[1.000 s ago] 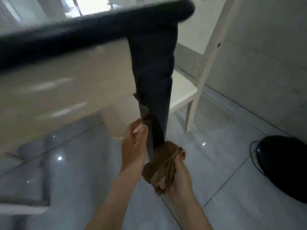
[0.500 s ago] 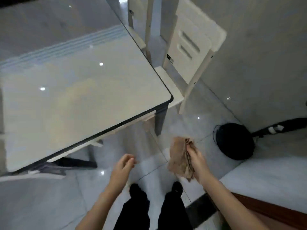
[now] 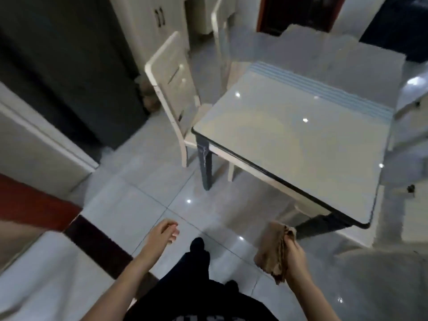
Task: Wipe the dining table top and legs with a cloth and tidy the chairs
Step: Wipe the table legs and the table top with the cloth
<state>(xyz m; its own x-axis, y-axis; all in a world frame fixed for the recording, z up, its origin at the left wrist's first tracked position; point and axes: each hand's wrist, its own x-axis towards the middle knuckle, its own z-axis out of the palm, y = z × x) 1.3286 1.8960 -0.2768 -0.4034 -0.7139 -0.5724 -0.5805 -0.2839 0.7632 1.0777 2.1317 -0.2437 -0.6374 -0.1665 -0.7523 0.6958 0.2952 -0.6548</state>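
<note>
Bunch cloth [image 3: 274,251] firmly in right hand [image 3: 295,259], keep slack, empty left hand [image 3: 163,232] free to brace near leg [image 3: 206,167], then wipe downward.

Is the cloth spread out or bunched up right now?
Bunched up. The cloth hangs in crumpled folds from the right hand, off the table.
</note>
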